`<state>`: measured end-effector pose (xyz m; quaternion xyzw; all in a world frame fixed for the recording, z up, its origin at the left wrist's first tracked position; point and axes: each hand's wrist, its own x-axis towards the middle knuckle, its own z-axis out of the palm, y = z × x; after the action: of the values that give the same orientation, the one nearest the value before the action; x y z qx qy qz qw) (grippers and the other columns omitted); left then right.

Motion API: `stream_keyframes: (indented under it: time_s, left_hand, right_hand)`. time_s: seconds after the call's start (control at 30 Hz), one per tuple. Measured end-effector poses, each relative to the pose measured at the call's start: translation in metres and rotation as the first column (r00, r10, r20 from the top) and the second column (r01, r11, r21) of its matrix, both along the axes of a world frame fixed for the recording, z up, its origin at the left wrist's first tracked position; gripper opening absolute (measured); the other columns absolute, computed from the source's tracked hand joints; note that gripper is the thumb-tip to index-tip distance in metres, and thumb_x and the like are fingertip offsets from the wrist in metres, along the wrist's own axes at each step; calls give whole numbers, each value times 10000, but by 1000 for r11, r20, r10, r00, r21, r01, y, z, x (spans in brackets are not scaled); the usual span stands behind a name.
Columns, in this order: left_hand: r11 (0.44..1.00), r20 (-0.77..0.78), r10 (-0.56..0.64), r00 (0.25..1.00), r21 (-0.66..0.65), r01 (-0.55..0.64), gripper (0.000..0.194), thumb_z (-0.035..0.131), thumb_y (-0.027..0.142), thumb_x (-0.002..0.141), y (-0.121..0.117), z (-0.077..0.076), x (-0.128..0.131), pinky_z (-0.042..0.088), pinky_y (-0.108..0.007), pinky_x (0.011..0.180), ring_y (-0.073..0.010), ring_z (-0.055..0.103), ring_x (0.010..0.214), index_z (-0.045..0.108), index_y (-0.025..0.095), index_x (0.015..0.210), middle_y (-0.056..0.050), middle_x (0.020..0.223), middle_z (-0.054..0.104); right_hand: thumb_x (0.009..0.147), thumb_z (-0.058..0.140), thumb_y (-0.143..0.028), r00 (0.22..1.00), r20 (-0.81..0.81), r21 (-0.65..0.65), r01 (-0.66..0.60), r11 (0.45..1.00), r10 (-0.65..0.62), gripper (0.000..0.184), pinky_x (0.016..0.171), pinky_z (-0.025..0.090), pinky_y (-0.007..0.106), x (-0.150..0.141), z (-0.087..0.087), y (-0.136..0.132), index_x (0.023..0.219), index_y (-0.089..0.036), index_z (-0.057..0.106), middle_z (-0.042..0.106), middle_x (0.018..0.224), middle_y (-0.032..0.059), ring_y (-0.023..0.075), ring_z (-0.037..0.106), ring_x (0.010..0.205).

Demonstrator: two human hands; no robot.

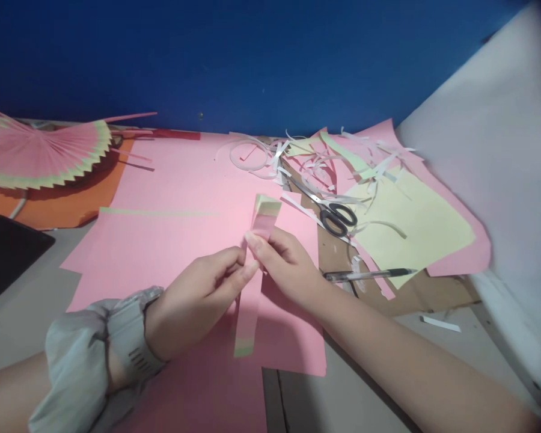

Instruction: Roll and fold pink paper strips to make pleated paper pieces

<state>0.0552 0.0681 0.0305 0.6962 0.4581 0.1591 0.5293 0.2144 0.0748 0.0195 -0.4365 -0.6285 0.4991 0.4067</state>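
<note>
Both of my hands pinch a folded pink paper strip (258, 264) with pale green ends, held just above a large pink sheet (175, 240) on the table. My left hand (198, 297), with a grey watch and pushed-up grey sleeve at the wrist, grips the strip's middle from the left. Opposite it, my right hand (288, 264) is closed on the strip, thumb and fingers pressing a fold. The strip's upper end stands up; its lower end hangs toward me.
Black-handled scissors (336, 216) lie to the right among paper trimmings. A pen (369, 275) rests below them beside a pale yellow sheet (410, 225). A pink pleated fan (40, 153) sits on orange paper at far left, a black device (4, 252) below it.
</note>
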Motion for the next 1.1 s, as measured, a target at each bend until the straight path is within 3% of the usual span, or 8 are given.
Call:
stream_keyframes:
  time_s: [0.17,0.3,0.6,0.83,0.97,1.1]
  left_hand:
    - [1000,76,11,997,-8,-11,325,318,403,932,0,2,0,335,-226,617,-103,373,641,382,203,684,61,672,396]
    - [999,103,23,994,25,-26,308,302,352,943,-1,1,2,351,-232,654,-103,389,648,362,205,679,64,667,414]
    - [966,-221,12,975,256,46,262,211,290,937,-6,-5,8,387,-299,669,-150,485,646,383,210,757,17,679,477]
    - [930,-317,87,944,367,38,289,216,298,927,-6,-7,10,423,-285,672,-154,530,660,449,200,788,-4,681,532]
    - [945,-235,71,970,326,10,265,234,265,933,-6,-7,10,427,-302,737,-157,538,712,457,197,806,-6,723,543]
    - [977,21,-11,1000,212,7,272,247,250,946,-4,-4,8,428,-259,772,-132,524,731,437,208,755,20,730,525]
  right_hand:
    - [894,451,-342,986,-120,-90,-126,988,115,310,514,293,223,3,-1,1,633,-175,455,375,583,-53,74,358,532]
    - [902,429,-329,989,-66,-87,-136,987,131,325,504,275,226,4,-2,1,615,-176,426,340,574,-55,73,320,522]
    - [912,393,-298,997,80,0,23,1000,-23,312,545,306,232,-6,-5,-2,623,-181,398,352,608,-44,84,351,559]
    - [928,376,-288,987,152,29,54,998,-58,305,584,304,247,-8,-9,-3,643,-184,395,369,629,-41,93,374,590]
    - [928,382,-311,987,142,12,75,997,-76,329,568,295,246,-9,-8,-3,625,-184,383,356,618,-42,91,354,579]
    - [919,406,-332,1000,-5,-63,18,998,-19,350,535,300,234,-5,-5,-2,602,-184,402,333,584,-47,85,343,542]
